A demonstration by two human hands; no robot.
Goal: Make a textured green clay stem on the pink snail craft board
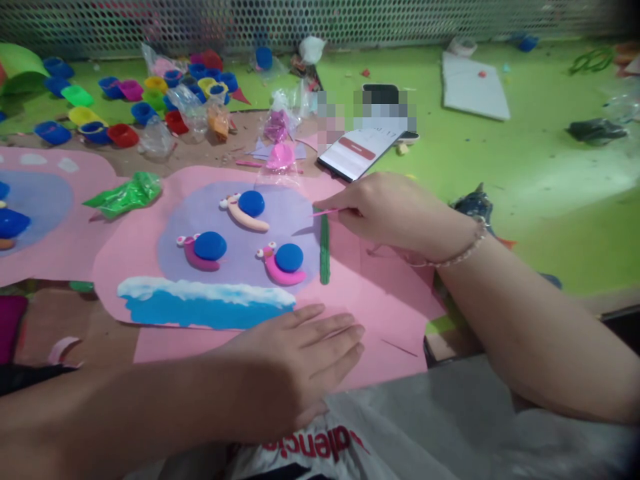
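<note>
My right hand (390, 210) pinches a thin pink stick (325, 213) whose tip points left, over the edge of a lilac oval (295, 230). Just below the stick lies a ridged green clay strip (325, 257). My left hand (313, 357) rests flat with fingers stretched on the pink paper (380, 307), near a blue clay band (210, 312) topped with white. On the oval are three clay snails with blue shells: a pale one (247, 217), a dark pink one (197, 255) and a bright pink one (283, 270).
A phone (360, 150) lies behind my right hand. Several coloured plastic caps (123, 135) and clay in clear wraps (277, 127) crowd the back left. A green wrapped lump (127, 195) sits on the paper's left side. A white board (473, 87) lies back right, before a perforated metal panel (300, 23).
</note>
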